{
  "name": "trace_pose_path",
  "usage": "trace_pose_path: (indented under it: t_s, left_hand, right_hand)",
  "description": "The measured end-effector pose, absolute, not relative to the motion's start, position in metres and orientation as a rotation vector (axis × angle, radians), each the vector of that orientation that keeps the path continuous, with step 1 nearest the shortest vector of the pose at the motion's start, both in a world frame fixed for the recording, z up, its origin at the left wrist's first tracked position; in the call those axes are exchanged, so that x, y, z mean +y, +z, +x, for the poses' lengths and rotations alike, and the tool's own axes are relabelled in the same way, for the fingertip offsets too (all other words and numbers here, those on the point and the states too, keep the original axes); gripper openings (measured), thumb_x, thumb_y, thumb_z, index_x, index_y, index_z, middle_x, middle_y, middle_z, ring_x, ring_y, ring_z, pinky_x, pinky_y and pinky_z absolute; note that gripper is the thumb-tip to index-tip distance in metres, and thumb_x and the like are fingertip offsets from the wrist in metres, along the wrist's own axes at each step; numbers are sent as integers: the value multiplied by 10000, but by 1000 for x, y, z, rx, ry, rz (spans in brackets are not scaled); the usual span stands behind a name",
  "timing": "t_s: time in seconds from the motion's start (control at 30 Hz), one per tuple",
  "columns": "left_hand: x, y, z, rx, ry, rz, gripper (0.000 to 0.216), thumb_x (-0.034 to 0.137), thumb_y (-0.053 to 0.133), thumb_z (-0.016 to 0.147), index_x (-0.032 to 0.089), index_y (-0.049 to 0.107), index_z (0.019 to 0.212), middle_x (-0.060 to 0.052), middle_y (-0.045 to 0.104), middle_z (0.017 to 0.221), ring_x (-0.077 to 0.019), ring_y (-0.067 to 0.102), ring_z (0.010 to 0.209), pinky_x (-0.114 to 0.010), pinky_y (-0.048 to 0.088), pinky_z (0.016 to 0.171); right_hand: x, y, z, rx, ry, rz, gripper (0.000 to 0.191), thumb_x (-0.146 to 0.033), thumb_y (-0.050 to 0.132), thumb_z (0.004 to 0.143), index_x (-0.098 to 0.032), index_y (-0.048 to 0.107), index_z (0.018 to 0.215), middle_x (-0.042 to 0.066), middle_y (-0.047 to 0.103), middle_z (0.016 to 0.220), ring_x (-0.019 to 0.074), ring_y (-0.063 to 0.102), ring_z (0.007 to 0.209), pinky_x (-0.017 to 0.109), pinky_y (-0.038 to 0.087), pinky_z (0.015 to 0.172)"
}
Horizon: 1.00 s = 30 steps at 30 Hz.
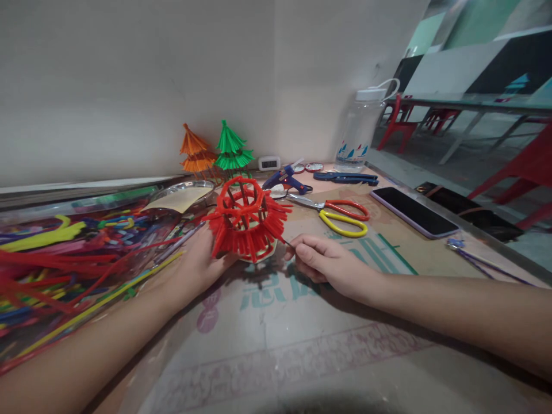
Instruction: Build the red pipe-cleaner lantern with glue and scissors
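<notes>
A red pipe-cleaner pavilion model (248,230) with an octagonal top frame, dark posts and a fringed red roof tier stands off the work surface in front of me. My left hand (204,256) grips it from the left, with some fingers hidden behind and under it. Close by its lower right side, my right hand (325,259) is closed in a pinch on a thin dark stick (288,243) that reaches to the red fringe. Whether that stick is loose or part of the model, I cannot tell.
Left lie many coloured pipe cleaners (52,241) and a metal tray (185,195). Behind stand orange (196,152) and green (233,146) models. Beyond the model are a blue glue gun (287,179), scissors (342,217), blue pliers (345,177), a phone (414,211) and a bottle (356,132).
</notes>
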State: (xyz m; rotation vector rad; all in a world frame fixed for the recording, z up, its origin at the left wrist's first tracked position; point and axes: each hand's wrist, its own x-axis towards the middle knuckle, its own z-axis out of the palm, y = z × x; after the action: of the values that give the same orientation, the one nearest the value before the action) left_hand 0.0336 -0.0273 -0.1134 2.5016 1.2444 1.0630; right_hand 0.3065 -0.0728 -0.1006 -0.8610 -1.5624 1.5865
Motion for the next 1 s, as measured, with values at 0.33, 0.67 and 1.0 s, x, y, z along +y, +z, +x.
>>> trace_pose_path:
  t_s: [0.33, 0.67, 1.0]
  left_hand:
    - [-29, -110, 35, 1293, 1018, 2489, 337, 469, 591, 892, 182, 617, 1066, -115, 683, 1128, -293, 648, 1010, -439, 536, 881]
    - [-28, -112, 35, 1248, 1054, 2515, 312, 455, 589, 890, 198, 625, 1062, -94, 680, 1053, -292, 649, 995, -448, 533, 909]
    - [-25, -120, 31, 1250, 1043, 2455, 419, 421, 644, 886, 219, 565, 1244, -102, 638, 1234, -296, 600, 1154, -473, 477, 1039]
  right_hand:
    - [-73, -99, 306, -1534, 1597, -863, 434, -592, 588, 897, -158, 589, 913, -91, 356, 556, 72, 281, 474, 229, 198, 426]
    - [-73, -100, 306, -1531, 1603, -853, 446, -607, 595, 885, -162, 593, 916, -95, 357, 546, 72, 281, 468, 228, 201, 423]
    - [-74, -97, 306, -1503, 1606, -893, 408, -580, 565, 917, -175, 542, 870, -83, 374, 573, 68, 283, 477, 221, 180, 420]
